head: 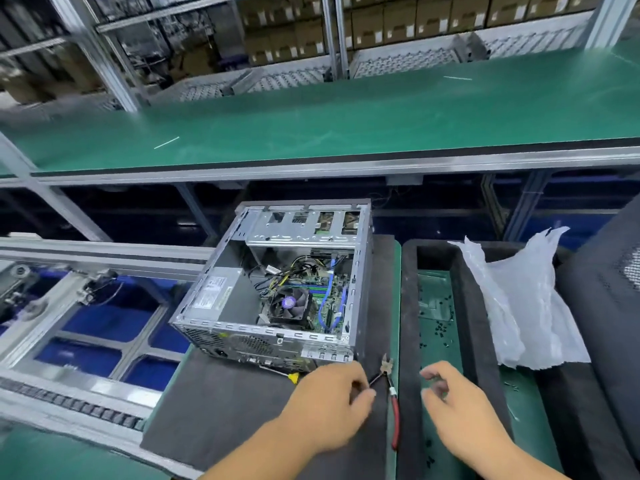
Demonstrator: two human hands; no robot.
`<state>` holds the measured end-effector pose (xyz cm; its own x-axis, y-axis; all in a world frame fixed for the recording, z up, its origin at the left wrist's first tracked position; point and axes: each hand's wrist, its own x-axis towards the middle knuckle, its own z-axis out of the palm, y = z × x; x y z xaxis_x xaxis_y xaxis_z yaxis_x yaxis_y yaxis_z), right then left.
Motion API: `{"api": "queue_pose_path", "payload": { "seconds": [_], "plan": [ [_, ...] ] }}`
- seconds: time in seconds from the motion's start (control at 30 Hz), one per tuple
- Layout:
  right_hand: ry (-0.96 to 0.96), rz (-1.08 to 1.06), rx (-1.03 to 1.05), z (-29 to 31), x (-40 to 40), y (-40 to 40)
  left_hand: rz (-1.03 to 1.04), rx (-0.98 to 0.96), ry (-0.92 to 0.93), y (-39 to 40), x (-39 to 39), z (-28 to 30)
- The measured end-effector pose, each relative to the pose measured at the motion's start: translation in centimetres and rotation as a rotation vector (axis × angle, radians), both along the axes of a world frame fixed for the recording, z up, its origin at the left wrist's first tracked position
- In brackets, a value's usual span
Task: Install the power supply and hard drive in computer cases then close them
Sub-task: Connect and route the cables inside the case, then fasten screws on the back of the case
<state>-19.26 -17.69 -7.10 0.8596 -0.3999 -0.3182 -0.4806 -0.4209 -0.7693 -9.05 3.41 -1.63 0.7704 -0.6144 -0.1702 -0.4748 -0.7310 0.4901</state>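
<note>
Lying on its side on a dark foam mat (221, 403), the computer case (277, 289) shows fan, cables and power supply (216, 292); the left hand (329, 407) pinches a cutter (389, 393) handle, right hand (457, 410) fingers loosely curled, empty.

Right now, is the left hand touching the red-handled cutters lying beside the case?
Touching. In the head view the left hand has its fingers curled at one black-tipped handle of the red-handled cutters, with no gap visible. The right hand is apart from them.

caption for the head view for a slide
Open silver computer case on dark foam mat; left hand at red-handled cutters, right hand empty.
</note>
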Motion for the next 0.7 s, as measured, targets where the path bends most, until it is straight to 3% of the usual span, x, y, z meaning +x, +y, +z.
{"api": "queue_pose_path", "payload": {
  "seconds": [0.17, 0.3, 0.37, 0.43, 0.57, 0.7],
  "plan": [
    [-0.038, -0.045, 0.004, 0.2, -0.2, -0.2, -0.023, -0.303, 0.013, -1.4, 0.7, 3.8],
    [-0.019, -0.095, -0.014, 0.0, -1.0, -0.7, 0.191, -0.432, -0.15, -0.6, 5.0, 5.7],
    [-0.007, -0.114, -0.03, -0.3, -1.6, -1.1, 0.341, -0.25, -0.188, 0.6, 8.8, 6.5],
    [0.009, -0.133, -0.032, -0.6, -2.0, -1.3, 0.416, -0.002, -0.076, 2.3, 12.5, 6.7],
    [0.018, -0.144, -0.009, -1.0, -2.5, -1.1, 0.115, 0.451, 0.159, 3.6, 15.7, 5.4],
    [0.018, -0.141, 0.02, -1.5, -2.4, -0.6, -0.118, 0.685, 0.119, 3.5, 15.7, 4.0]
  ]
}}
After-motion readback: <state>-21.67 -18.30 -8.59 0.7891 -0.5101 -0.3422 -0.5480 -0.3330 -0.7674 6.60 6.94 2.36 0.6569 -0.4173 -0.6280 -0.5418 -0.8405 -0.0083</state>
